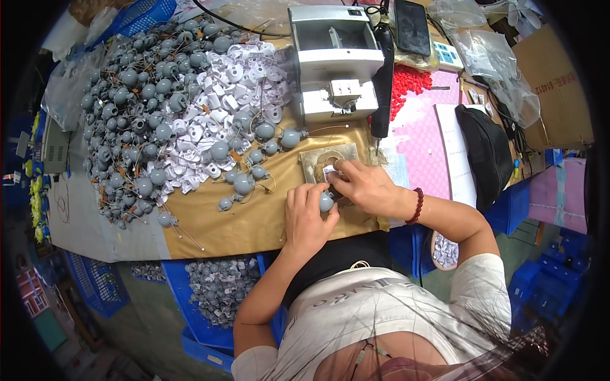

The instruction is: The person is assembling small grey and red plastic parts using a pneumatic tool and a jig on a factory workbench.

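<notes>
Grey and round, a small ball [326, 202] sits in the grip of the left hand [307, 219], fingers clenched around it just at the near edge of a worn square block [328, 160] on the bench [254, 219]. Touching that grip from the far right side, the right hand [365, 185] pinches a small white piece [330, 173] over the block's round recess, thumb and forefinger closed on it. Both hands seem to meet over the block so that it steadies the two parts as they come together; that is my reading, not something plainly shown.

Beyond the grip, to the far left, lies a heap of grey balls with wire tails [136, 114] mixed with white plastic pieces [222, 105], kept within easy reach. Straight beyond stands a grey bench machine [333, 60], with red bits [406, 82] just right of it. Below the grip, under the bench edge, a blue crate [219, 289] holds more grey parts.

How ball and white piece join is hidden by the fingers. The block's recess is mostly covered.
</notes>
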The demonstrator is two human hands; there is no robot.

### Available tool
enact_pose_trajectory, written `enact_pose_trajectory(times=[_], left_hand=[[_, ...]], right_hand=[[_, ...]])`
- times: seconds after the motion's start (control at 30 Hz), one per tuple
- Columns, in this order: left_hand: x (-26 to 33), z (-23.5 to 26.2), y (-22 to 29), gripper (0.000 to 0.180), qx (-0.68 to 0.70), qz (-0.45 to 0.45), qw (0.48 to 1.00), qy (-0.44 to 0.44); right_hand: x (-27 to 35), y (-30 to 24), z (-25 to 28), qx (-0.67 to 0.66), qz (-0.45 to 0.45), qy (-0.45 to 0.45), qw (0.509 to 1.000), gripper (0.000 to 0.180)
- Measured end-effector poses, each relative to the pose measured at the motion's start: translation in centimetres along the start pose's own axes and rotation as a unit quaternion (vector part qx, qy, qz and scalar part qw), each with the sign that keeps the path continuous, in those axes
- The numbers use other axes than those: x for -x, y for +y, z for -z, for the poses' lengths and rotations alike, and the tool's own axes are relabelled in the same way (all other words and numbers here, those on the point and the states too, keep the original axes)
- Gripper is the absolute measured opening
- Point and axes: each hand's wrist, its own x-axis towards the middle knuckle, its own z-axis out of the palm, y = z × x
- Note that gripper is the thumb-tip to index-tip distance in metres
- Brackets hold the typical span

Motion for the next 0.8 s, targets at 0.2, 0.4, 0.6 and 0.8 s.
enact_pose_trajectory(times=[0.2,0.4,0.6,0.8], left_hand=[[-0.2,0.5,0.1,0.049,0.014,0.022,1.000,-0.001],[-0.8,-0.3,0.3,0.048,-0.205,-0.094,0.974,0.022],[-1.1,-1.1,-0.4,0.036,-0.222,-0.123,0.967,0.013],[-1.3,-1.2,-0.9,0.047,-0.202,-0.134,0.970,0.014]], right_hand=[[-0.1,0.4,0.2,0.004,0.013,-0.058,0.998,0.041],[0.9,0.1,-0.1,-0.017,0.029,-0.025,0.999,0.043],[3.2,4.7,2.6,-0.338,-0.195,0.098,0.915,0.033],[5.5,3.7,1.8,-0.251,-0.128,-0.001,0.960,0.039]])
